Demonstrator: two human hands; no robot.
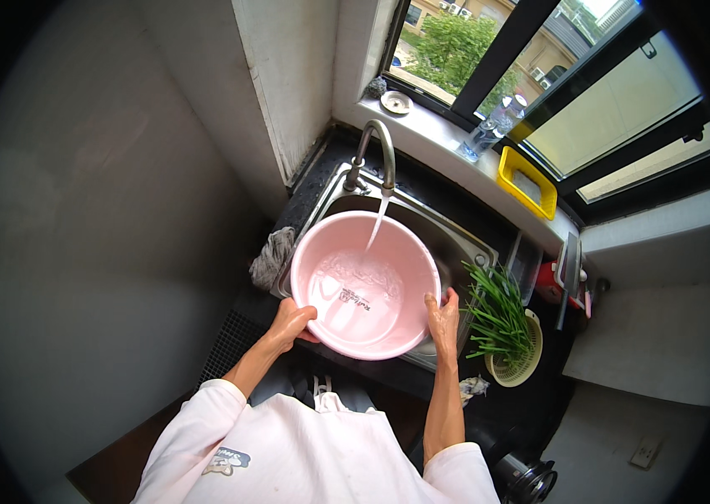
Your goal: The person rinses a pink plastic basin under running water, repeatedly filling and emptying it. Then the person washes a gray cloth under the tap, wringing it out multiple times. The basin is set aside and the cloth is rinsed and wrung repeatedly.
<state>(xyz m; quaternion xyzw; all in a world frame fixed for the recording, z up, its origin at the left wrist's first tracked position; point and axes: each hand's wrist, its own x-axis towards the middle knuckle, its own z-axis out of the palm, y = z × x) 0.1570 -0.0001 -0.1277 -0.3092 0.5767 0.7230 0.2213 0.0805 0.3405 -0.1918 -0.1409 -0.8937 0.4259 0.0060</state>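
A round pink plastic basin (321, 323) is held over the steel sink (447, 244), under the running tap (382, 139). Water falls in a stream into it, and rippling water covers its bottom. My left hand (292, 321) grips the near left rim, thumb over the edge. On the right side, my right hand (443, 319) clasps the rim with its thumb on top, the other fingers against the outer wall. The basin hides much of the sink.
Right of the sink, long green leafy stalks (497, 315) lie in a pale colander (531, 370). A grey rag (272, 259) hangs at the sink's left corner. On the windowsill stand a clear bottle (489, 130) and a yellow basket (550, 197). A dark pot (527, 477) is at lower right.
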